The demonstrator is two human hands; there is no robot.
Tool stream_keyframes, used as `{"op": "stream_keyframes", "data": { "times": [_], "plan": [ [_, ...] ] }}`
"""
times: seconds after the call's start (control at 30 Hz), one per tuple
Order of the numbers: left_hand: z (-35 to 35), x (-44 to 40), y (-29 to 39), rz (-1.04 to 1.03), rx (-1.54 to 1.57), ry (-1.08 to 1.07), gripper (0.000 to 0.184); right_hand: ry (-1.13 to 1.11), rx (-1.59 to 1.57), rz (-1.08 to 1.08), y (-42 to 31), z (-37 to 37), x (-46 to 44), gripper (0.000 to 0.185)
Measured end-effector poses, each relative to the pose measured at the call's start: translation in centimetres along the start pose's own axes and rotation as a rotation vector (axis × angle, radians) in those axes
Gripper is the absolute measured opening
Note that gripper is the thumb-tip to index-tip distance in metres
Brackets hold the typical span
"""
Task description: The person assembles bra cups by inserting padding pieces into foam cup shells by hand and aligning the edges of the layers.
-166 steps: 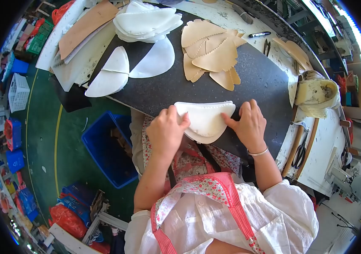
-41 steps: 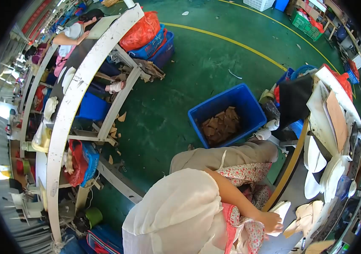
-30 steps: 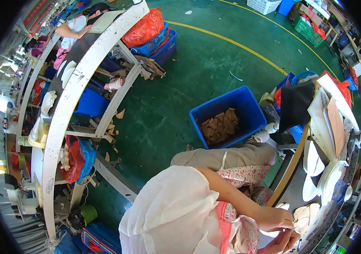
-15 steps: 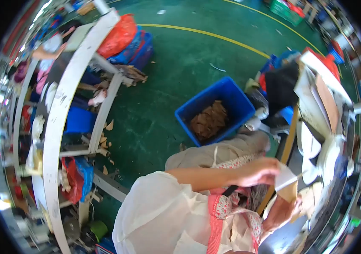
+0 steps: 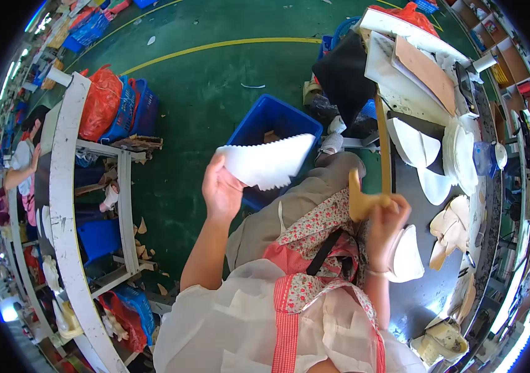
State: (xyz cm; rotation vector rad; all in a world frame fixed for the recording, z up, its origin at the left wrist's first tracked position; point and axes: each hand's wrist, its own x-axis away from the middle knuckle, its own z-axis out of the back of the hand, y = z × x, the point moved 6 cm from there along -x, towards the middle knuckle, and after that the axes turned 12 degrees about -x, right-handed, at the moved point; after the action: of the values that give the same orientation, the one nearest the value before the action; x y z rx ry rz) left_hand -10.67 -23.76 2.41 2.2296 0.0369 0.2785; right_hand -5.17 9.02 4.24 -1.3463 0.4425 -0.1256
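Note:
My left hand (image 5: pixel 221 189) grips a white flat cut piece (image 5: pixel 268 160) with zigzag edges and holds it up in front of the blue bin (image 5: pixel 265 109). Slightly blurred, my right hand (image 5: pixel 388 227) pinches a tan, bent cut piece (image 5: pixel 364 202) above my lap, near the table's edge. Just beside my right wrist is a white curved piece (image 5: pixel 408 256). Farther along the dark tabletop (image 5: pixel 395 295) lie white cut pieces (image 5: pixel 411 142) and a pile of tan pieces (image 5: pixel 451 224).
A long white-framed bench (image 5: pixel 66 217) stands on my left, with a red bag (image 5: pixel 100 102) and blue crates (image 5: pixel 144 105) at its far end. Brown boards (image 5: pixel 426 71) lie at the table's far end. Another person's arm (image 5: pixel 21 174) shows at far left.
My hands were close together at the table with a white and a tan piece. Now they are apart, the left raised with the white piece, the right with the tan one. The view has swung right.

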Motion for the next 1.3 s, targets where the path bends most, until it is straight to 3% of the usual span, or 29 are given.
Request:
{"op": "stream_keyframes", "data": {
  "times": [0.03, 0.1, 0.17, 0.23, 0.37, 0.43, 0.5, 0.57, 0.63, 0.67, 0.77, 0.8, 0.9, 0.93, 1.03, 1.17, 1.3],
  "plan": [
    [0.5, 0.1, 0.4, -0.06, -0.05, 0.008, 0.031, -0.059, 0.163, 0.169, -0.1, -2.6, -0.1, 0.031],
    [1.0, 0.1, 0.6, -0.153, -0.162, 0.02, 0.032, -0.227, 0.114, 0.033, 1.9, -8.1, 0.2, 0.042],
    [1.1, 0.3, 0.4, -0.218, -0.285, 0.032, 0.032, -0.523, 0.021, 0.171, 4.0, -13.3, 1.0, 0.045],
    [0.8, 0.7, 0.0, -0.203, -0.453, 0.045, 0.03, -0.614, 0.054, 0.276, 3.2, -16.0, 1.8, 0.051],
    [-1.7, 2.4, -2.5, -0.062, -0.722, -0.008, 0.032, -0.521, -0.089, 0.35, -2.2, -12.9, 1.9, 0.048],
    [-5.4, 4.3, -5.3, -0.005, -0.963, -0.374, 0.035, -0.532, -0.096, 0.391, -4.5, -9.8, 2.2, 0.044],
    [-10.4, 7.0, -7.1, 0.151, -0.566, -0.631, 0.037, -0.283, -0.004, 0.352, -5.2, -4.9, 2.0, 0.032],
    [-13.2, 7.5, -7.9, 0.206, -0.458, -0.743, 0.038, -0.232, -0.081, 0.223, -5.7, 0.6, 1.3, 0.021],
    [-15.2, 6.8, -9.1, 0.062, -0.699, -0.778, 0.038, -0.008, -0.022, 0.051, -6.4, 5.8, 2.5, 0.014],
    [-15.8, 5.9, -10.2, -0.03, -0.964, -0.74, 0.034, 0.09, -0.125, -0.013, -5.9, 8.2, 3.3, 0.016],
    [-19.3, 7.2, -15.7, 0.542, -0.672, -0.851, 0.029, 0.348, -0.328, -0.093, -5.7, 12.6, 4.8, 0.02],
    [-20.6, 7.8, -17.1, 0.55, -0.544, -0.804, 0.018, 0.36, -0.382, -0.115, -5.0, 13.8, 5.4, 0.023],
    [-24.5, 7.8, -18.9, 0.015, -0.872, -0.924, 0.018, 0.565, -0.068, -0.2, -3.1, 17.8, 6.9, 0.008],
    [-26.2, 8.5, -18.5, -0.04, -0.944, -0.941, 0.022, 0.622, 0.174, -0.271, -3.0, 19.1, 7.4, 0.017],
    [-26.6, 8.9, -21.1, -0.089, -1.11, -1.046, 0.018, 0.621, 0.373, -0.423, -1.8, 20.9, 8.8, 0.025],
    [-26.1, 9.3, -22.6, -0.05, -1.186, -1.076, 0.023, 0.561, 0.459, -0.356, -0.9, 20.7, 9.5, 0.028],
    [-26.7, 9.8, -22.3, -0.256, -1.391, -1.095, 0.024, 0.483, 0.577, -0.223, -0.4, 20.1, 9.3, 0.028]
  ]
}}
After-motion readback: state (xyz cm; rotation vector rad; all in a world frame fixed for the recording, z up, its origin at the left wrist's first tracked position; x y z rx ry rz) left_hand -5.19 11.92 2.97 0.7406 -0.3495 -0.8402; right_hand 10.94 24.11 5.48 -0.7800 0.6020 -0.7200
